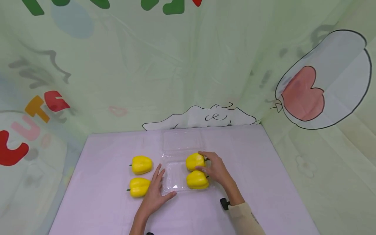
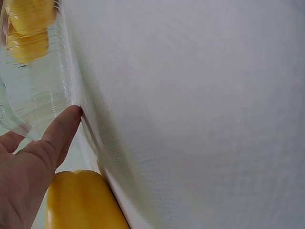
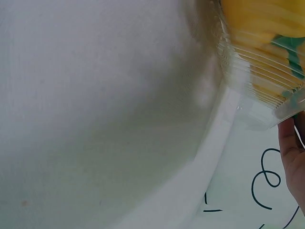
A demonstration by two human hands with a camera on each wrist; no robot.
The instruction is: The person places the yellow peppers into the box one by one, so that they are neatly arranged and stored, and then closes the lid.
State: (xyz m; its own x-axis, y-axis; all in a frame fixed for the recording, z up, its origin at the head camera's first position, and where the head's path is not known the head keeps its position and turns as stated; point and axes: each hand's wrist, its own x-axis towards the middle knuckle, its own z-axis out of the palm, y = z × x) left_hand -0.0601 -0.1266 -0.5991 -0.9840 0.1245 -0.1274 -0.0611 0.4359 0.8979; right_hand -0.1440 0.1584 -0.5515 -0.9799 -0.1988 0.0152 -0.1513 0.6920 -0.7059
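A pale lilac table (image 1: pixel 258 182) stands in a corner hung with pale green cloth (image 1: pixel 176 65) printed with coloured letters, a cartoon outline and a balloon with a red heart; on the table lies a clear tray (image 1: pixel 176 176), its open lid (image 1: pixel 182 140) flat behind it, toward the cloth; the tray's long axis runs from the person toward the back wall; two yellow peppers sit in its right half, the far pepper (image 1: pixel 195 161) and the near pepper (image 1: pixel 197 180) touching one behind the other, their green stems pointing right; two more peppers (image 1: pixel 141 164) (image 1: pixel 139 187) lie on the table just left of the tray, stems pointing left; the right hand (image 1: pixel 215 168) lies over the right side of the two peppers in the tray, fingers curved about the far one, so its grip holds that pepper; the left hand (image 1: pixel 155 192) rests flat on the table, fingers straight and spread, its grip wide and holding nothing, a fingertip (image 2: pixel 71 114) touching the tray's left wall, beside the nearer loose pepper.
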